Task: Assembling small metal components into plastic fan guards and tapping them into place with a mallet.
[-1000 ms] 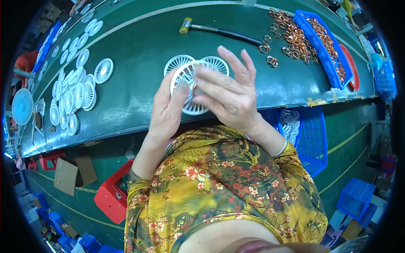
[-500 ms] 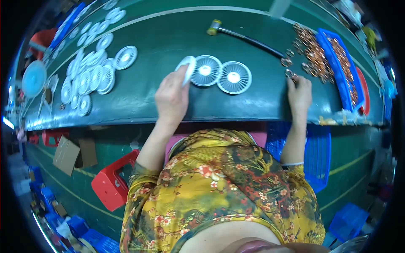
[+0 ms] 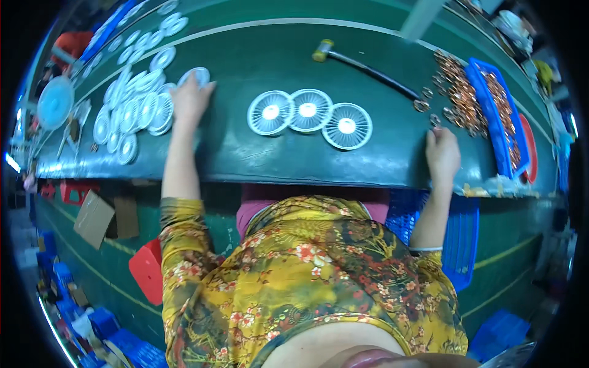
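My left hand [image 3: 191, 103] reaches to the edge of the pile on the left, its fingers and thumb round the near rim of a white spoked disc [image 3: 199, 75]. That disc is partly hidden by the hand. More white discs [image 3: 147, 108] lie heaped beside it. Three spoked discs stand apart in the middle: a left one [image 3: 270, 112], a middle one [image 3: 308, 110] and a right one [image 3: 347, 126], their rims touching or slightly overlapping. On the right, my right hand [image 3: 443, 153] is closed in a pinch on a small copper ring [image 3: 435, 120] just above the table.
A hammer [image 3: 371, 70] with a yellow-ended head and black handle lies beyond the discs. Loose copper rings [image 3: 463, 95] spread beside a blue tray [image 3: 491, 116] holding more rings. A red stool [image 3: 146, 273] stands below the table [image 3: 307, 168] at left.
My left hand has set a third disc at the left end of the row and moved left to another disc by the pile. My right hand stays near the copper rings.
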The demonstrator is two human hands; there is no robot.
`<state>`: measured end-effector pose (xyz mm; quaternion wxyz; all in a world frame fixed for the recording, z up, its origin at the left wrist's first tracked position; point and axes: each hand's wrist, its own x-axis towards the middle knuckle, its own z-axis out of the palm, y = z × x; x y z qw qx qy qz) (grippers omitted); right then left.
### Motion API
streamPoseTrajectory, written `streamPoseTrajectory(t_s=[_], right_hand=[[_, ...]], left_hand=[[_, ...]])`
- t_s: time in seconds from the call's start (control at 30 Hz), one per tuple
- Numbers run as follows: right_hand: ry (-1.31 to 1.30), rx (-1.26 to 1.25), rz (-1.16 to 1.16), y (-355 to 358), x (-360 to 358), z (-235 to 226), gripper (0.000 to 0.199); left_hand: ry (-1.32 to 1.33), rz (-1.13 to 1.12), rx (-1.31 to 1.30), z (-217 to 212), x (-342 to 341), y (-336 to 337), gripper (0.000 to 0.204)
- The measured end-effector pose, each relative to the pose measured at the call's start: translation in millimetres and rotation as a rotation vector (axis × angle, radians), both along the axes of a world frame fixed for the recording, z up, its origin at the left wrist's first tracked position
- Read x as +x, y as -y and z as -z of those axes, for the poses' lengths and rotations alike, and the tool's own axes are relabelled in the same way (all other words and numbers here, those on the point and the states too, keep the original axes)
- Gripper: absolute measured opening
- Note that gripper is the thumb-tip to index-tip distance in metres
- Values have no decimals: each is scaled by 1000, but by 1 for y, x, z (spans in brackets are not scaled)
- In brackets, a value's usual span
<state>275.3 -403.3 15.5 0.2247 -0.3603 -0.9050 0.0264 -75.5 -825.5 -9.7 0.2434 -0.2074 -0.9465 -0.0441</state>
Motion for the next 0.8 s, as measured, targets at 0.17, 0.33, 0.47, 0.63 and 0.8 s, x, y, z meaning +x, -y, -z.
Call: streamPoseTrajectory(t_s=[0.17, 0.33, 0.47, 0.63, 0.8], right_hand=[[-346, -144, -264, 23, -4, -9, 9], [-557, -234, -503, 67, -15, -39, 10], [-592, -131, -702, 93, -25, -49, 17], [-662, -165, -884, 127, -37, -61, 19], [-647, -55, -955, 139, -50, -59, 18]], left_hand=[[61, -88, 108, -20, 7, 0, 29], [-9, 195, 623, -54, 82, -51, 20], [469, 486, 1177, -67, 165, -105, 17], [893, 646, 1367, -67, 215, -132, 24], [992, 695, 1351, -74, 228, -137, 26]])
